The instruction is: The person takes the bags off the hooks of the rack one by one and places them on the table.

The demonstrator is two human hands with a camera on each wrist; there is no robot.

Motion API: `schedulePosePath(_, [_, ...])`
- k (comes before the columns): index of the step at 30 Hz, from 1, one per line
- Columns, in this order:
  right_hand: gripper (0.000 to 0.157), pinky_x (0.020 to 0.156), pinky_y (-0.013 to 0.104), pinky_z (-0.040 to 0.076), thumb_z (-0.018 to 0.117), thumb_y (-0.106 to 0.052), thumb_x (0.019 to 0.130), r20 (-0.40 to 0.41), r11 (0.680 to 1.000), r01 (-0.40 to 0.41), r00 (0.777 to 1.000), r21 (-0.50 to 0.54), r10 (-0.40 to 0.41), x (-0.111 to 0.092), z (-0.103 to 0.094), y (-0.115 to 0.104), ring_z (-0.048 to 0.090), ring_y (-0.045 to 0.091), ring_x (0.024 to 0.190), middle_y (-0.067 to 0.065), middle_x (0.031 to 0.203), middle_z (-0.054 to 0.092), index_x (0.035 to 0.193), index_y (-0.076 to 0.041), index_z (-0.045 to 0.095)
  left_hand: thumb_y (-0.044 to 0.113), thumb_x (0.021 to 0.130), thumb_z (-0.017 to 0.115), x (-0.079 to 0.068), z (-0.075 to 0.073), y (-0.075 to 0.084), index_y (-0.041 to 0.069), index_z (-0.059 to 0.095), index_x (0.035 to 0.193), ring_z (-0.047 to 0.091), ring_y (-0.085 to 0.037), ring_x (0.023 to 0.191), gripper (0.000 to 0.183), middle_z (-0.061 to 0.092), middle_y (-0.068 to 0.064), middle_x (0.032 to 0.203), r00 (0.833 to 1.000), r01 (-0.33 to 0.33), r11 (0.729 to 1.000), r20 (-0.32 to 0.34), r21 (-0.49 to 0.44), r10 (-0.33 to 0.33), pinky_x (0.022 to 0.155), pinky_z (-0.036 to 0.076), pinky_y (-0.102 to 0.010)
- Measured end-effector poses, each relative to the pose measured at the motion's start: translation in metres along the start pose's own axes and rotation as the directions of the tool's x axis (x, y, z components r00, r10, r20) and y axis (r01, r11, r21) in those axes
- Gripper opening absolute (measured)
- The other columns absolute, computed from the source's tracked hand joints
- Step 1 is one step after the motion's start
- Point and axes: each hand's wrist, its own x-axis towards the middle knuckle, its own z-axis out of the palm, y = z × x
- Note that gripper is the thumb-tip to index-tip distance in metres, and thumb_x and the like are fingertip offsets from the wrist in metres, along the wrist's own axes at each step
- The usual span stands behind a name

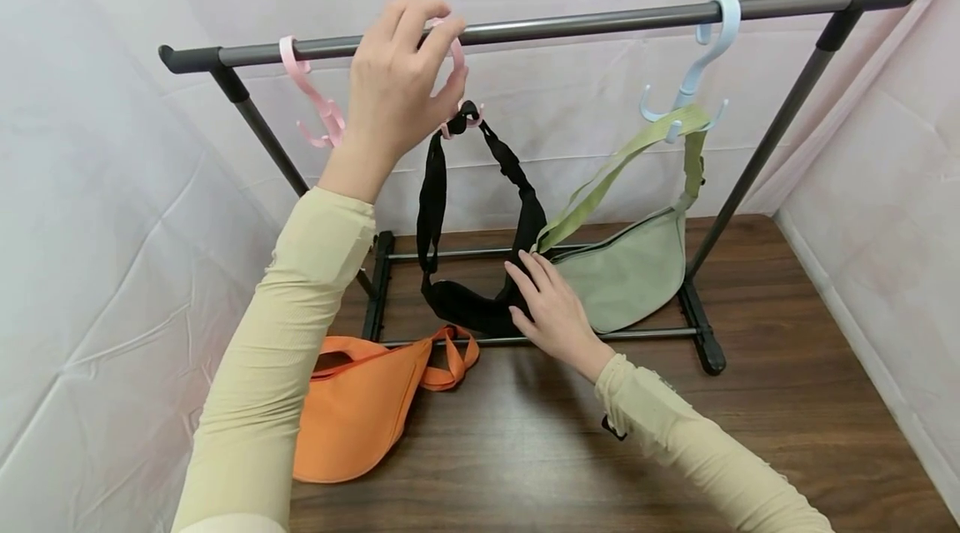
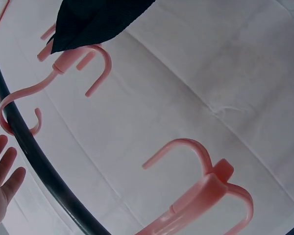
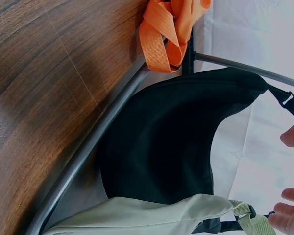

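My left hand point(image 1: 397, 75) is raised at the rail point(image 1: 585, 23), its thumb and index finger apart on either side of a pink hook point(image 1: 458, 54). In the left wrist view its fingers point(image 2: 6, 164) look loosely extended beside that hook. From the hook's prongs hangs a black sling bag point(image 1: 465, 308) by its strap. My right hand point(image 1: 555, 316), fingers spread, is at the black bag's right end, beside the light green bag point(image 1: 630, 275); whether it touches either bag I cannot tell. The green bag's strap hangs on a light blue hook point(image 1: 723, 42).
A second pink hook point(image 1: 315, 92) hangs on the rail to the left. An orange bag point(image 1: 360, 412) lies on the wooden surface point(image 1: 525, 450) at the front left, its strap near the rack's lower bar point(image 1: 652, 334). White fabric walls point(image 1: 112, 225) surround the rack.
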Motion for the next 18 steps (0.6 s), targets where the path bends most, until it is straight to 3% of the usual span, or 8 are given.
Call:
schedulePosePath(5, [0.062,0.093,0.045,0.044,0.071,-0.016,0.076,0.004,1.0,-0.006,1.0,0.006,0.006,-0.0008,0.0008,-0.002,0.043,0.037,0.12,0.022,0.132,0.045,0.131,-0.002,0.046,0.017,0.087,0.052,-0.0002,-0.0023,-0.0037,0.003,0.063,0.101,0.055,-0.029,0.098,0.023,0.059,-0.012,0.105,0.998,0.032,0.999,0.048,0.021,-0.033,0.074,0.048,-0.038])
schedulePosePath(9, [0.061,0.094,0.045,0.043,0.071,-0.015,0.076,0.009,1.0,-0.01,1.0,0.02,0.01,-0.0006,0.0003,-0.0036,0.043,0.036,0.121,0.022,0.132,0.045,0.131,-0.003,0.047,0.017,0.087,0.052,0.0003,-0.0029,-0.0053,0.001,0.062,0.098,0.055,-0.028,0.091,0.022,0.059,-0.011,0.1,0.998,0.028,0.999,0.049,0.017,-0.029,0.069,0.048,-0.037])
schedulePosePath(18, [0.058,0.093,0.044,0.045,0.069,-0.015,0.078,0.026,0.999,-0.019,1.0,0.038,0.018,-0.0012,0.0005,-0.0032,0.042,0.035,0.122,0.021,0.133,0.044,0.131,-0.003,0.046,0.014,0.086,0.053,0.0009,-0.0021,-0.005,-0.001,0.062,0.094,0.055,-0.028,0.083,0.019,0.059,-0.012,0.094,0.997,0.024,1.0,0.068,-0.02,-0.023,0.07,0.046,-0.035])
